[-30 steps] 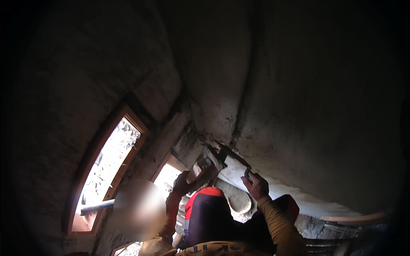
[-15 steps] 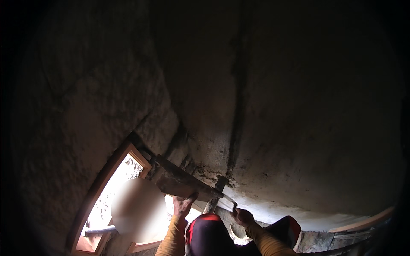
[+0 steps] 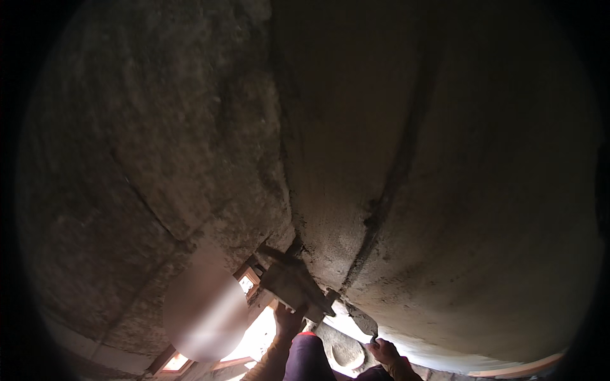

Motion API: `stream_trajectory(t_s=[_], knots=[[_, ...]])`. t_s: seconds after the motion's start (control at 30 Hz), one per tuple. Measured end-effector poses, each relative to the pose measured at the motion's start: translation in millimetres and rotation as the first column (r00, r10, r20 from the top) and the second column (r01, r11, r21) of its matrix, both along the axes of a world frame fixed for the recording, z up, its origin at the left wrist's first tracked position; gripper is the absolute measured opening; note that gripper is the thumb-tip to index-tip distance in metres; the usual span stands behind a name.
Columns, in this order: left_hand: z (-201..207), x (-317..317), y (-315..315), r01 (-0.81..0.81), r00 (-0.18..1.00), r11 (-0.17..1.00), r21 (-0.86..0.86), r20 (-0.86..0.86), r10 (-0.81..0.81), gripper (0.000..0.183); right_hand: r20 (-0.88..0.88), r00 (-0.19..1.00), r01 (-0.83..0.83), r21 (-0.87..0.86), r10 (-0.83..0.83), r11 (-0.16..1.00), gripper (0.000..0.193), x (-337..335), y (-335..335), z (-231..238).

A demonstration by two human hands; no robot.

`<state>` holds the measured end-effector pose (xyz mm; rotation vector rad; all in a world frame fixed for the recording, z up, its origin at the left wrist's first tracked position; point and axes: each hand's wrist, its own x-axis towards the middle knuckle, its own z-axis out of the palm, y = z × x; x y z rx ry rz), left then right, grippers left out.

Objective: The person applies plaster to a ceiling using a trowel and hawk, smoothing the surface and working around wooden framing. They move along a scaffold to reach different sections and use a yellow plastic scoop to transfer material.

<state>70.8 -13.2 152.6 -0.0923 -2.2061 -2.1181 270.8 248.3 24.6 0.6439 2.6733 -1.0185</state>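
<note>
Low in the head view, the left hand (image 3: 289, 320) pinches a board (image 3: 293, 286), tilted steeper than half a second ago; the right hand's fingers curl round a trowel (image 3: 361, 319), its blade now broadside near the wall (image 3: 438, 305), seemingly off the board. Blur hides the lower left; both forearms are cut off.

Long mustard-brn slvs (image 3: 272, 360), dk purple trousers (image 3: 309, 363) w/ red knee patch (image 3: 307, 333), approx. wrist-length cuffs (image 3: 395, 360)
</note>
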Motion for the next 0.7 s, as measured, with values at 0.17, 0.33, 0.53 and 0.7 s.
stream_trajectory(t_s=[0.17,0.33,0.53,0.7], knots=[[83,-43,17,-0.021,0.994,0.960,-0.278,0.099,0.050,0.053,0.107,0.993,-0.029,-0.100,0.040,0.995,0.047,38,-1,88],[181,-86,40,-0.253,0.818,0.931,-0.262,-0.572,0.061,0.054,0.274,0.946,0.259,-0.308,-0.176,0.915,0.048,82,-7,128],[391,-92,98,-0.125,0.672,0.990,-0.065,-0.740,0.036,0.057,0.182,0.982,0.062,-0.097,-0.044,0.993,0.046,103,-18,232],[520,-45,163,-0.163,0.465,0.987,0.007,-0.882,0.083,0.051,0.411,0.840,0.537,-0.726,-0.355,0.429,0.035,115,-4,248]])
